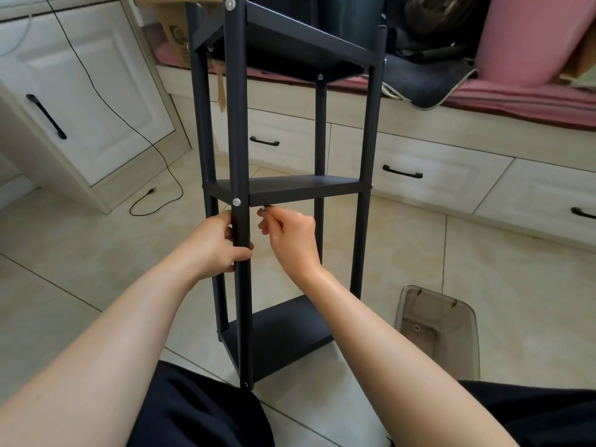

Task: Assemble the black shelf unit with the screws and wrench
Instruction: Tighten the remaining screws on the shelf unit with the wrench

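Black shelf unit (283, 188) upright, long axis vertical, on tiled floor (483, 253)

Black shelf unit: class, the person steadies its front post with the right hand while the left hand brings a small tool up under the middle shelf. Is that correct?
Not quite: the hands are swapped. In the head view the left hand grips the front post of the black shelf unit, while the right hand pinches the small tool under the middle shelf.

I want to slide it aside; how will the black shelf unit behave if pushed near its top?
The black shelf unit stands tall on a narrow base, so it would probably tip rather than slide. The smooth floor tiles may let it skid. It looks rigid.
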`<action>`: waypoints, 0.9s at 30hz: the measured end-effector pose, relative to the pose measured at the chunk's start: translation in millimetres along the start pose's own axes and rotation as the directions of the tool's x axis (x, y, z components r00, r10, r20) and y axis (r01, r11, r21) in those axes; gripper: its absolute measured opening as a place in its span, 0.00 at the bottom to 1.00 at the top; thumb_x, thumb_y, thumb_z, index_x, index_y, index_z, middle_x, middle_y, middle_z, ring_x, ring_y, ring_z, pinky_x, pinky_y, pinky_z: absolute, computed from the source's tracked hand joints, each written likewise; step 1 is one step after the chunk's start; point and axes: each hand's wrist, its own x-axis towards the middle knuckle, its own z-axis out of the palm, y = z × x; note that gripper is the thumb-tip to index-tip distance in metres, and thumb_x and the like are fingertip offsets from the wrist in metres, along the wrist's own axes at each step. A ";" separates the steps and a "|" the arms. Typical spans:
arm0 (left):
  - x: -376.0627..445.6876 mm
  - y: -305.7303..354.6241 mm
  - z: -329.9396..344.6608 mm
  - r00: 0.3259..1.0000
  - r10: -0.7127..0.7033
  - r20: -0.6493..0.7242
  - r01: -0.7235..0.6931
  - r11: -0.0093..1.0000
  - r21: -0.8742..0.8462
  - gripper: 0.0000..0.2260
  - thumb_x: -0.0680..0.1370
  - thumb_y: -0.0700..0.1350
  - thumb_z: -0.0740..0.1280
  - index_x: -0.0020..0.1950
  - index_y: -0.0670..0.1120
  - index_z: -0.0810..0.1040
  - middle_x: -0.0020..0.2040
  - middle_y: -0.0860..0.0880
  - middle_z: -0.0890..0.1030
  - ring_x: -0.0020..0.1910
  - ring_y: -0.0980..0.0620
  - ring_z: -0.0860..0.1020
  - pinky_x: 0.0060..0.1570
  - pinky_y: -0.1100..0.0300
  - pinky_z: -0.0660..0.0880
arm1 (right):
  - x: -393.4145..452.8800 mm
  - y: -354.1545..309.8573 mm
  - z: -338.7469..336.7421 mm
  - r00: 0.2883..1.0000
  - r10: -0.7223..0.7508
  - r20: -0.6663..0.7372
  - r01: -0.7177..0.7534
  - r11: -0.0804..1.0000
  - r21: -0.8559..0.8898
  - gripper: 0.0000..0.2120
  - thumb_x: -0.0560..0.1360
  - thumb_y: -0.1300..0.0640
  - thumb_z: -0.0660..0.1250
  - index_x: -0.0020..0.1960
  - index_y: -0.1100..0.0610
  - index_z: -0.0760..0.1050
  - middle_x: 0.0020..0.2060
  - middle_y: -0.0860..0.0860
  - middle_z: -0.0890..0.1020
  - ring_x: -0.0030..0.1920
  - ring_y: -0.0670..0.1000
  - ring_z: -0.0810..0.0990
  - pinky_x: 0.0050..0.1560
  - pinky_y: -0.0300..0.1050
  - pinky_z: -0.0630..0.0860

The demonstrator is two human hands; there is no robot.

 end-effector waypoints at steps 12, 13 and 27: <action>12.7 -9.5 -1.8 0.999 0.042 -0.004 -0.042 0.999 0.018 0.25 0.76 0.35 0.72 0.68 0.52 0.70 0.52 0.48 0.83 0.51 0.47 0.83 0.52 0.46 0.82 | 5.7 18.3 40.6 0.983 0.029 -0.182 0.007 0.981 0.193 0.08 0.80 0.64 0.65 0.49 0.62 0.83 0.42 0.51 0.86 0.43 0.40 0.80 0.49 0.28 0.74; 13.3 -10.1 -1.7 0.999 0.045 -0.008 -0.045 0.999 0.024 0.25 0.76 0.35 0.73 0.68 0.52 0.70 0.52 0.49 0.83 0.51 0.47 0.83 0.52 0.46 0.82 | 5.8 18.7 42.6 0.984 0.035 -0.177 0.003 0.978 0.208 0.08 0.80 0.64 0.65 0.49 0.61 0.83 0.42 0.51 0.86 0.44 0.40 0.80 0.49 0.28 0.74; 13.1 -7.8 -5.3 0.998 0.053 -0.045 -0.050 0.997 0.063 0.20 0.75 0.33 0.73 0.60 0.51 0.72 0.49 0.49 0.84 0.51 0.47 0.82 0.49 0.44 0.83 | -8.1 35.3 10.8 0.998 0.052 0.045 -0.057 0.993 0.100 0.10 0.81 0.61 0.63 0.57 0.61 0.82 0.45 0.51 0.85 0.44 0.41 0.81 0.50 0.24 0.72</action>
